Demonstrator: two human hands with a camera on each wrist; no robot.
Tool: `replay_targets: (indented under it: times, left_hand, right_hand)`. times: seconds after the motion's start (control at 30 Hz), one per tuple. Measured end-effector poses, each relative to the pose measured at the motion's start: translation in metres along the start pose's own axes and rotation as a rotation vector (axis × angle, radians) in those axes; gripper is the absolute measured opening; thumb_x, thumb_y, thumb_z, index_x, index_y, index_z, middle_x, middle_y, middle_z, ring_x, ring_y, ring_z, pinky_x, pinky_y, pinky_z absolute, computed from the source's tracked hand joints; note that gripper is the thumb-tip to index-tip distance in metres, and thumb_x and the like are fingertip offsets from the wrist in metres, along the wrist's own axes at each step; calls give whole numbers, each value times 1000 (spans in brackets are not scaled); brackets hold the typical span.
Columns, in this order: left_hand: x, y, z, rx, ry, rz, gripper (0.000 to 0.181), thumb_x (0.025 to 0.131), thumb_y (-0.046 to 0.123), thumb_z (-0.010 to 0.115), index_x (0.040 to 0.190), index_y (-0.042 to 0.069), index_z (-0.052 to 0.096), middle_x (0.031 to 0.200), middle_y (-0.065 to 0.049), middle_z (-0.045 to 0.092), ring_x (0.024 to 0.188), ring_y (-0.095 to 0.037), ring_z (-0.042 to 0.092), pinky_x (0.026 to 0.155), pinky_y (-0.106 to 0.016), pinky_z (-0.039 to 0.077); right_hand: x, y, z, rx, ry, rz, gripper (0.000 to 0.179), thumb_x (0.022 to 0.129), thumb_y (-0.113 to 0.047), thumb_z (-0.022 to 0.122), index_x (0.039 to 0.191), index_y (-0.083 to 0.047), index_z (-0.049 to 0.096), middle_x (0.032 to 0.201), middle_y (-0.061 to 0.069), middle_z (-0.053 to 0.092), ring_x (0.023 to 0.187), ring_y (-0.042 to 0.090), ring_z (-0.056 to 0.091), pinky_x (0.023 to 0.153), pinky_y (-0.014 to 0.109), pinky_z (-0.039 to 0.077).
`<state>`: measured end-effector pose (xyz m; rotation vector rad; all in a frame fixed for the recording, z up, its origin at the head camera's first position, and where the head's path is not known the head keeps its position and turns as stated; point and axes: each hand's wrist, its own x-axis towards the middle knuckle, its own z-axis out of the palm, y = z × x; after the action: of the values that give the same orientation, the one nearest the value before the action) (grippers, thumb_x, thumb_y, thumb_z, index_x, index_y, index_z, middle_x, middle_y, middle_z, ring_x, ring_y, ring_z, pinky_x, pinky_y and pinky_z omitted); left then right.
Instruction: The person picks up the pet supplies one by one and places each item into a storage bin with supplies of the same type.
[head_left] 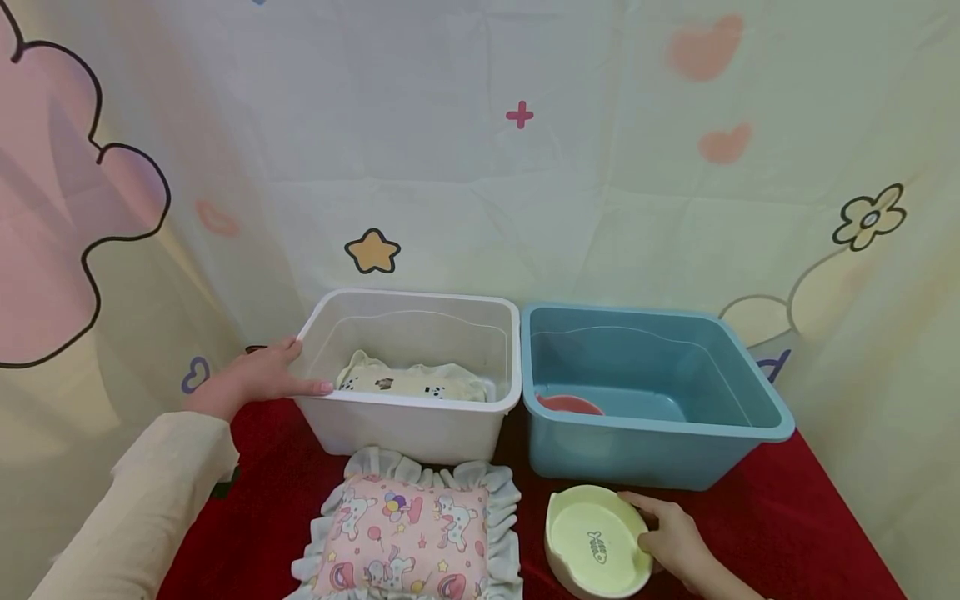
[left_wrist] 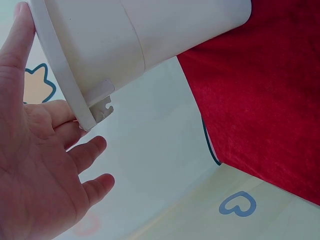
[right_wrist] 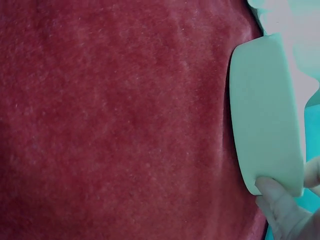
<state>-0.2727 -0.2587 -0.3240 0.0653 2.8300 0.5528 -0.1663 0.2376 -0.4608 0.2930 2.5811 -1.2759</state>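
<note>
At the near left corner of the white plastic bin (head_left: 405,425), my left hand (head_left: 258,379) holds the rim, thumb along the front edge. Its ring and little fingers hang free of the rim in the left wrist view. A cream frilled cushion (head_left: 405,382) lies inside that bin. My right hand (head_left: 675,537) pinches the right side of a pale yellow bowl (head_left: 592,542) with pointed, ear-like peaks and a small printed figure inside. The bowl's smooth outer wall shows in the right wrist view. Left of it lies a pink unicorn cushion (head_left: 408,533) with a white ruffle.
A blue plastic bin (head_left: 652,454) stands right beside the white one, with a red bowl-like item (head_left: 570,404) partly hidden behind its front wall. Both bins sit on a red cloth (head_left: 810,517). A printed curtain (head_left: 570,233) hangs behind and along the sides.
</note>
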Motion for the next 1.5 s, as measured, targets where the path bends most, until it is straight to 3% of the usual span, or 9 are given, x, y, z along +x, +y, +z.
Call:
replay_targets:
  times: [0.13, 0.57, 0.93, 1.17, 1.5]
  left_hand:
    - [-1, 1, -1, 4, -2, 9, 116, 63, 69, 58, 140, -1, 9, 141, -31, 13, 121, -52, 23, 90, -67, 27]
    - [-3, 3, -1, 1, 3, 14, 113, 65, 66, 60, 140, -2, 9, 140, -32, 14, 120, -52, 25, 88, -66, 29]
    - [-2, 2, 0, 8, 3, 14, 111, 67, 65, 60, 140, -2, 9, 141, -32, 12, 121, -52, 23, 89, -67, 28]
    - [-1, 1, 1, 8, 5, 16, 112, 66, 65, 60, 140, -2, 9, 141, -32, 13, 120, -52, 24, 89, -66, 29]
    - [1, -1, 0, -1, -7, 10, 112, 66, 66, 59, 141, 0, 7, 142, -30, 11, 122, -52, 22, 89, -67, 27]
  right_hand:
    - [-1, -1, -2, 21, 0, -9, 60, 64, 16, 52, 121, 0, 52, 105, 18, 59, 54, 18, 53, 45, 33, 50]
    - [-4, -9, -11, 64, -13, -13, 59, 66, 17, 51, 123, 2, 50, 116, 26, 53, 61, 17, 55, 48, 36, 52]
    - [-6, -17, -16, 13, -24, 0, 61, 63, 13, 59, 122, -1, 52, 114, 22, 56, 62, 18, 53, 50, 33, 52]
    - [-9, -21, -23, 5, -44, -35, 60, 64, 13, 58, 122, 1, 51, 115, 23, 54, 66, 17, 53, 51, 34, 52]
    - [-12, -28, -28, -15, -59, -39, 59, 66, 11, 58, 123, 0, 50, 115, 24, 54, 59, 19, 54, 50, 33, 52]
